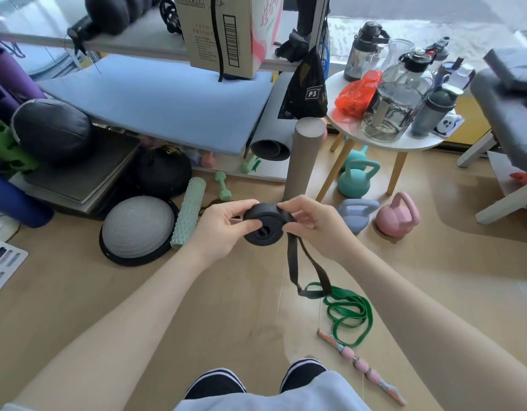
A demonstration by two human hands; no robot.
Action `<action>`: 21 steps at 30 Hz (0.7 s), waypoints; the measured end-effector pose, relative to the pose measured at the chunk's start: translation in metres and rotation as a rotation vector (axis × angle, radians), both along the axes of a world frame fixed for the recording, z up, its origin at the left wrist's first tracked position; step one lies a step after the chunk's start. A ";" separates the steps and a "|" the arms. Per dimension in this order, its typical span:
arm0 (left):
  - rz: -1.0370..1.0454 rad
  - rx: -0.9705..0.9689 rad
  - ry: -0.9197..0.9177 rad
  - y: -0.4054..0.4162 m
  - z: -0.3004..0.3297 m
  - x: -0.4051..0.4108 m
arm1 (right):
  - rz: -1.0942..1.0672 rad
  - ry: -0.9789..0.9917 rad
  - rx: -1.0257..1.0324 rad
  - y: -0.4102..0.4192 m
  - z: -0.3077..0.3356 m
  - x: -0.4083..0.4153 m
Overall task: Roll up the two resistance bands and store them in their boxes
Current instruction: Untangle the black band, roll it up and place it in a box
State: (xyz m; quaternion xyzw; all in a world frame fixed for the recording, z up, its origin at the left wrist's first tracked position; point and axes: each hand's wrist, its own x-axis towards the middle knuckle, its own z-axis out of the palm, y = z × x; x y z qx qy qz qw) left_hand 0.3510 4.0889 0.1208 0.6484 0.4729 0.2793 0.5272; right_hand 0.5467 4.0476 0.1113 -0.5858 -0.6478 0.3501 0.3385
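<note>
A black resistance band [266,223] is mostly wound into a thick coil held in front of me above the floor. My left hand [223,226] grips the coil's left side, thumb across its face. My right hand [311,225] pinches the coil's right edge where the loose tail leaves it. That tail hangs down as a short loop whose end reaches the floor. A green resistance band [349,311] lies unrolled in loose loops on the wooden floor to the lower right, its upper end under the black tail. No band box is plainly visible.
A pink massage roller stick [363,366] lies beside the green band. Kettlebells [397,216], a grey half balance ball [137,229], a mint foam roller [189,212] and a grey cylinder [303,161] stand ahead. A round table [404,143] holds bottles at right.
</note>
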 end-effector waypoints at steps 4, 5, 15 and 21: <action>0.136 -0.058 -0.108 0.000 0.000 0.005 | -0.186 0.223 0.047 0.004 0.003 -0.006; 0.170 -0.072 -0.147 0.000 0.000 0.007 | -0.221 0.308 0.030 0.004 0.004 -0.009; 0.287 -0.250 -0.371 -0.012 0.002 0.012 | -0.198 0.493 -0.024 0.002 0.003 -0.030; -0.041 -0.200 -0.020 -0.005 0.013 -0.011 | -0.015 0.069 0.064 0.008 0.007 -0.018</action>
